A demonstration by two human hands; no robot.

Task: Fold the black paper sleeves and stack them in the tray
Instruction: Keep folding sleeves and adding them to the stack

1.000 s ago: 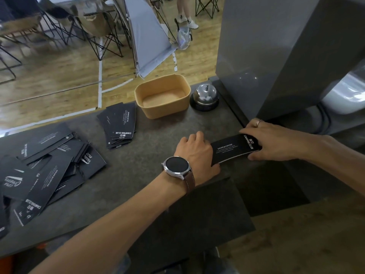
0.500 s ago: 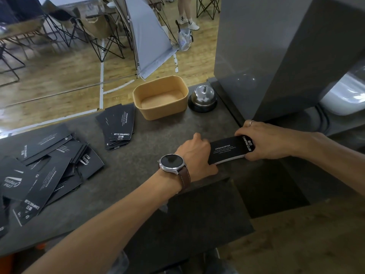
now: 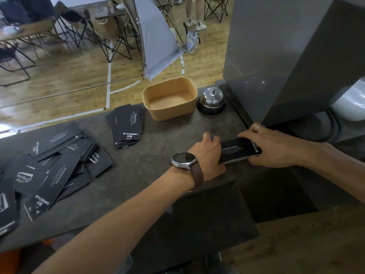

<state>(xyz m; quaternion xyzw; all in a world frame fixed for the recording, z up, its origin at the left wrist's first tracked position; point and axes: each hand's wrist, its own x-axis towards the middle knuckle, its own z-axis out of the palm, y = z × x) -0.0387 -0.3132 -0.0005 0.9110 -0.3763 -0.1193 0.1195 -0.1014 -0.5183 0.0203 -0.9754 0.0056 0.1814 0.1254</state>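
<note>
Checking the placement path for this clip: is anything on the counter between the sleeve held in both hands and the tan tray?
Nothing visible. The sleeve, held by the left hand and right hand, has bare counter up to the tray. The bell stands right of the tray.

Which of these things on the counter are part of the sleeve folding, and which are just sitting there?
Part of the job:
- black paper sleeve held by the left hand and right hand
- small neat stack of black sleeves
- loose heap of black sleeves
- tan rectangular tray, nothing in it

Just lying about:
- chrome dome-shaped counter bell
- large grey machine
</note>
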